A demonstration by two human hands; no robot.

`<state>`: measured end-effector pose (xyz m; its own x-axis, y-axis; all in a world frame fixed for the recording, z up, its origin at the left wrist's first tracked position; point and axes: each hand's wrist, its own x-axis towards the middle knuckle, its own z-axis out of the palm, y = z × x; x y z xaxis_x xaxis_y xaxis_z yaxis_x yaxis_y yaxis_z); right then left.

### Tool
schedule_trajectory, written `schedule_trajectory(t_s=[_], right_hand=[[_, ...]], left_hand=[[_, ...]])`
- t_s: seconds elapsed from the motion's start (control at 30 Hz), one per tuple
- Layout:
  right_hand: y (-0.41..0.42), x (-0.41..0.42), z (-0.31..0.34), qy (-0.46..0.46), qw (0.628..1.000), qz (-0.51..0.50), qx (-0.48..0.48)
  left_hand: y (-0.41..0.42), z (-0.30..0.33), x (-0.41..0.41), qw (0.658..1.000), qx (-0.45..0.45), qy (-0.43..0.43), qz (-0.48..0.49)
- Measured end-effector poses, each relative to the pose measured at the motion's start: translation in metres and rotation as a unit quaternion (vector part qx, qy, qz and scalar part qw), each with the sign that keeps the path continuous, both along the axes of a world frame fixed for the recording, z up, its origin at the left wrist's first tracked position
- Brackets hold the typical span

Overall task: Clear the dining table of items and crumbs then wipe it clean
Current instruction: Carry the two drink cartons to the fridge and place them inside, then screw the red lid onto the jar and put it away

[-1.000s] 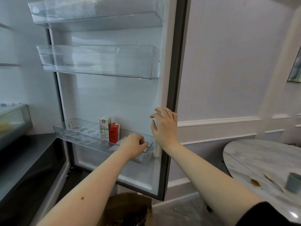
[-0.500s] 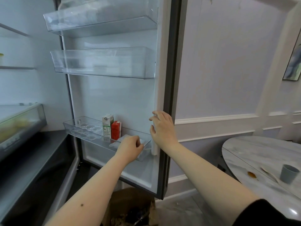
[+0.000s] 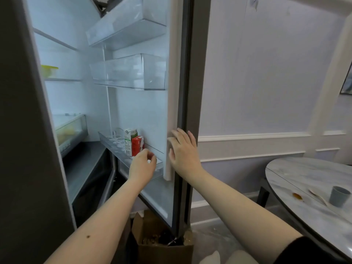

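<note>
The dining table (image 3: pixel 297 174), a marble-look oval, stood at the right edge of the view, well apart from both hands, with a grey cup (image 3: pixel 339 196), a brown stain (image 3: pixel 297 196) and a pale scrap (image 3: pixel 318 195) beside the cup lying on its top. The right hand (image 3: pixel 183 151) rested with straight, spread fingers flat against the inner edge of the open fridge door (image 3: pixel 187 103). The left hand (image 3: pixel 142 165) reached into the lowest door shelf (image 3: pixel 114 147), its fingers loosely curled; whether they held anything could not be told. Just behind that hand in the same shelf stood a green-and-white carton (image 3: pixel 129 140) and a red carton (image 3: pixel 137 145), touching each other. A brown cardboard box (image 3: pixel 163 250) with rubbish in it sat on the floor below the door.
</note>
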<state>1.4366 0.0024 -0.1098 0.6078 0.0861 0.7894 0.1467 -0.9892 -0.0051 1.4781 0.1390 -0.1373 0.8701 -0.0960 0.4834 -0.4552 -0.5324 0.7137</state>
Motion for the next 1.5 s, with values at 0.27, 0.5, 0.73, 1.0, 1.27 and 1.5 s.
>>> schedule_trajectory(t_s=[0.27,0.5,0.73,1.0,1.27,1.5], right_hand=[[0.031,-0.034,0.012,-0.014,1.000,0.008,0.010],[0.060,-0.040,0.019,0.022,0.997,0.073,0.017],[0.095,-0.039,0.019,0.077,0.962,0.235,0.114],[0.132,-0.033,0.025,0.140,0.916,0.336,0.168],[0.165,-0.027,0.030,0.169,0.803,0.464,0.333],[0.160,-0.019,0.040,0.192,0.772,0.458,0.397]], left_hand=[[0.029,0.020,-0.033,0.994,-0.076,-0.060,0.058],[0.050,0.031,-0.060,0.972,-0.041,-0.174,0.155],[0.101,0.028,-0.061,0.943,0.136,-0.157,0.261],[0.132,0.028,-0.067,0.927,0.128,-0.131,0.326],[0.149,0.029,-0.072,0.928,0.124,-0.132,0.326],[0.152,0.024,-0.065,0.927,0.156,-0.112,0.321]])
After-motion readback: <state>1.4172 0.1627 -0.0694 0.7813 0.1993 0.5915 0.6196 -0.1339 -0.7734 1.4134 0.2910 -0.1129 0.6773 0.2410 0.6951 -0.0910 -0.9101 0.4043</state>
